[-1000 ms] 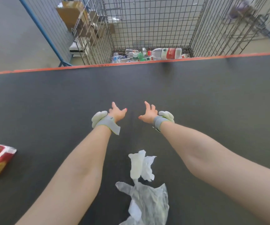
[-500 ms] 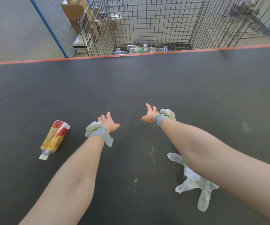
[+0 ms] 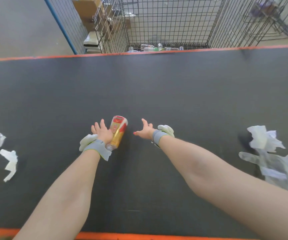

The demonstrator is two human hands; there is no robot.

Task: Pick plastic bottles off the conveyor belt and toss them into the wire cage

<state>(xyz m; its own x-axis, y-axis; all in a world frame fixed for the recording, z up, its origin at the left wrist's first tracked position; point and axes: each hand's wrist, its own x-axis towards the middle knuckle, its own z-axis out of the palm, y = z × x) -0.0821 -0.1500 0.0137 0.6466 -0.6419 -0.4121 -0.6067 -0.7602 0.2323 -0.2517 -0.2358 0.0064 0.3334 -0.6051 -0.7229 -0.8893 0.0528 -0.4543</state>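
The left grip (image 3: 101,134) lies open against the left side of the red-and-yellow plastic bottle (image 3: 118,132), its fingers straight and pointing up the frame. The right grip (image 3: 145,131) hovers open just right of the bottle, apart from it and empty. The bottle lies on the conveyor belt (image 3: 157,92) at frame centre. The step in hand looks like the pick. Next the fingers must close round the bottle, lift it and throw it over the belt's far edge into the wire cage (image 3: 167,23) at top centre. The left thumb is hidden, so real contact is uncertain. The wrist strap (image 3: 96,147) covers the bottle's near end.
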